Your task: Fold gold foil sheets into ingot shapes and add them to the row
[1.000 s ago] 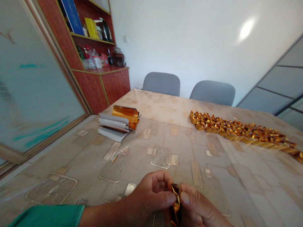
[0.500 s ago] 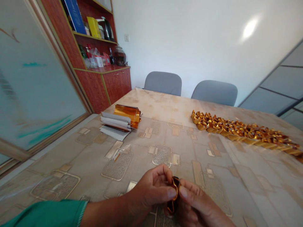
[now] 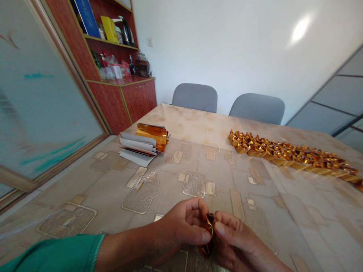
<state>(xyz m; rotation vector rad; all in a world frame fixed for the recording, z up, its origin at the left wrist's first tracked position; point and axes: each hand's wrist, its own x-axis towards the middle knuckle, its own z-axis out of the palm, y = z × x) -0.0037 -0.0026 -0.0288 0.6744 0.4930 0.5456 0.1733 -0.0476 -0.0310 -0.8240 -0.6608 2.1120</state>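
Note:
Near the front of the table, a small folded piece of gold foil paper (image 3: 209, 245) is pinched between my two hands. My left hand (image 3: 188, 226) grips it from the left, thumb on the near face and fingers curled behind. From the right, my right hand (image 3: 236, 236) presses thumb and fingers against its upper edge. Parts of the foil are hidden by the fingers. Farther off on the left lies a stack of curled gold foil sheets (image 3: 154, 136) with white-backed sheets (image 3: 137, 145). Rows of folded gold foil pieces (image 3: 283, 151) stretch along the right side.
A patterned cloth (image 3: 170, 181) covers the table. Two grey chairs (image 3: 194, 97) stand at its far side, before a white wall. Back left is a red wooden cabinet (image 3: 138, 98) holding bottles, a kettle and a glass jar (image 3: 142, 65). A frosted glass door (image 3: 48, 98) is at left.
Both hands stay on the foil piece, with small shifts of the fingers and thumbs. My right hand has moved slightly to the right. The view has tilted a little.

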